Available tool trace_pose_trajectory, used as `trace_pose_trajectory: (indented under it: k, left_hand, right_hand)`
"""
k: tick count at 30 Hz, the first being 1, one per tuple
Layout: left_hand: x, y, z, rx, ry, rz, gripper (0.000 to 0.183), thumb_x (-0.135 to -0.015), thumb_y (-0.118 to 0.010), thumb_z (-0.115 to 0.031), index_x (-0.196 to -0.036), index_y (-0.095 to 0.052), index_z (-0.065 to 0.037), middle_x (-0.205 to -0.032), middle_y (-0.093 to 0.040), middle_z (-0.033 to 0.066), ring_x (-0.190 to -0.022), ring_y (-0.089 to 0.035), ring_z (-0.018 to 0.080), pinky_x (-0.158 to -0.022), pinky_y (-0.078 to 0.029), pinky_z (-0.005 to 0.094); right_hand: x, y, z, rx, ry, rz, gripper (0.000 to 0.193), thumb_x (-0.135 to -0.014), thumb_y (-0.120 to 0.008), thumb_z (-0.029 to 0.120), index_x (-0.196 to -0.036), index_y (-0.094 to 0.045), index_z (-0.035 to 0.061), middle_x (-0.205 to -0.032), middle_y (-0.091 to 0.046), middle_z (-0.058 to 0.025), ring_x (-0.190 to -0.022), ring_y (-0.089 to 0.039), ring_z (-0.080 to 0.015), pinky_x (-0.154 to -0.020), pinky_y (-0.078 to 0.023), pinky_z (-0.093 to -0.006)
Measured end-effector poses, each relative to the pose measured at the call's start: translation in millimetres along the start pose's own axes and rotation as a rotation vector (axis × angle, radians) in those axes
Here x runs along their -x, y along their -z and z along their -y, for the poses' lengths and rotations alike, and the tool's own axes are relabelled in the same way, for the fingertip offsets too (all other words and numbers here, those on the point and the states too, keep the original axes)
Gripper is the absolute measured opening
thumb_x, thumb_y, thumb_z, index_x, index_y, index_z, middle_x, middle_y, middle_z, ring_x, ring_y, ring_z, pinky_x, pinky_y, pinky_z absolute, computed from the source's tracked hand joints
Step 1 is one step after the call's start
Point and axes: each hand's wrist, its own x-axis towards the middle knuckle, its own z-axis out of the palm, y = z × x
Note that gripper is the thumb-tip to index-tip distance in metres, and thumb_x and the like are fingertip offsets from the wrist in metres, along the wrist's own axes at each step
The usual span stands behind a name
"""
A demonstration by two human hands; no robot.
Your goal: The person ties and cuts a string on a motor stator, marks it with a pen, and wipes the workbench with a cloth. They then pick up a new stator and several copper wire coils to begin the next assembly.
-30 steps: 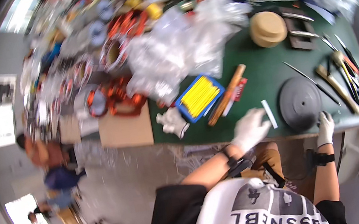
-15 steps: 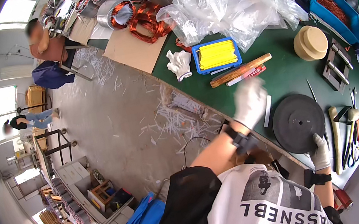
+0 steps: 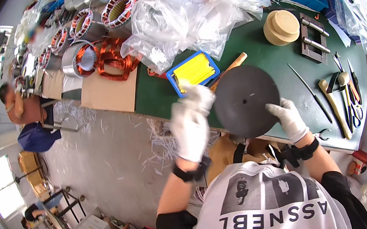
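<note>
Worktop: green surface (image 3: 295, 91), front edge slanting under both hands, fisheye bend and all.
Right hand: gloved (image 3: 291, 120), fingers closed on the near right rim of the dark disc, pretty much a pinch.
Disc: dark grey, round (image 3: 247, 101), between the two hands, overlapping the front edge in view. Small hole in the middle.
Left hand: gloved (image 3: 190, 128), smeared by motion, just beside the disc's left side. Can't tell how open the fingers are, or if that white lump at the tips is glove or something held.
Elbow room: bare green beyond the right fingers, up to a thin dark rod (image 3: 310, 93); wooden-handled tools (image 3: 336, 108) crowd further right.
Tight side: blue tray (image 3: 174, 85) of yellow sticks (image 3: 193, 70) just beyond the left fingers.
Hidden stuff: disc covers part of a wooden stick (image 3: 234, 63) and the edge behind it; its underside and any fingers there don't show.
</note>
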Motion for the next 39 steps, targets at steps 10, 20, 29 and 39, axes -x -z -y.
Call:
trace_pose_trajectory:
  k: [10,20,29,39]
  left_hand:
    - [47,11,66,0.110,-0.007,0.008,0.036,-0.090,-0.055,-0.012,-0.126,-0.057,-0.009,-0.104,-0.064,0.0151,-0.091,-0.063,0.0290,-0.077,-0.052,0.0366]
    - [28,39,18,0.245,0.369,0.223,0.049,-0.088,-0.057,-0.004,-0.136,-0.053,-0.009,-0.105,-0.055,0.0131,-0.091,-0.061,0.0215,-0.073,-0.055,0.0311]
    - [30,-71,-89,0.212,-0.437,0.773,0.049,-0.075,-0.063,-0.007,-0.122,-0.050,-0.006,-0.098,-0.060,0.0191,-0.088,-0.063,0.0395,-0.076,-0.052,0.0465]
    - [39,-235,-230,0.125,-0.850,1.039,0.027,-0.083,-0.060,-0.018,-0.108,-0.061,-0.010,-0.099,-0.062,0.0107,-0.096,-0.060,0.0304,-0.082,-0.050,0.0434]
  right_hand:
    - [11,-35,31,-0.124,-0.040,0.128,0.036,-0.089,-0.062,0.013,-0.120,-0.059,-0.0047,-0.109,-0.067,-0.0085,-0.096,-0.063,-0.0150,-0.089,-0.049,-0.0292]
    - [-110,-72,27,0.432,0.323,-0.374,0.043,-0.087,-0.064,0.036,-0.105,-0.059,-0.0024,-0.105,-0.065,-0.0177,-0.091,-0.062,-0.0279,-0.079,-0.050,-0.0376]
    - [59,-13,-51,-0.086,0.126,-0.198,0.028,-0.084,-0.064,0.021,-0.102,-0.061,-0.0001,-0.092,-0.066,-0.0094,-0.085,-0.061,-0.0158,-0.077,-0.050,-0.0304]
    - [141,214,-125,0.360,0.066,-1.208,0.026,-0.079,-0.063,0.021,-0.100,-0.066,0.0064,-0.090,-0.064,-0.0137,-0.081,-0.063,-0.0252,-0.076,-0.049,-0.0346]
